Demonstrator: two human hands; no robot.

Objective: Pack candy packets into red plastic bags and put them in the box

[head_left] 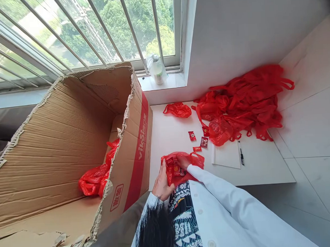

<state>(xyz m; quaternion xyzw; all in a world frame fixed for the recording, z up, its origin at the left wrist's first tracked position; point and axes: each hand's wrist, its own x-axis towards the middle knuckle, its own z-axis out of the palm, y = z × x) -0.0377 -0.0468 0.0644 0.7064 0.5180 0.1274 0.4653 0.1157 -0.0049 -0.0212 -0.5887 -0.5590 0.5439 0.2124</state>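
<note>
Just below the frame's centre, the left hand [162, 182] pinches the red bag [181, 180]; the right hand [184, 161] is inside, grip hidden. If the thin rim slips, packets [177, 170] could spill onto the desk [165, 132].

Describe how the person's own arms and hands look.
Long, plain white sleeves, creased on the right side, reach about to the wrists. The left hand is bare, with no glove. The right hand is partly hidden; what shows of it is ungloved too.
</note>
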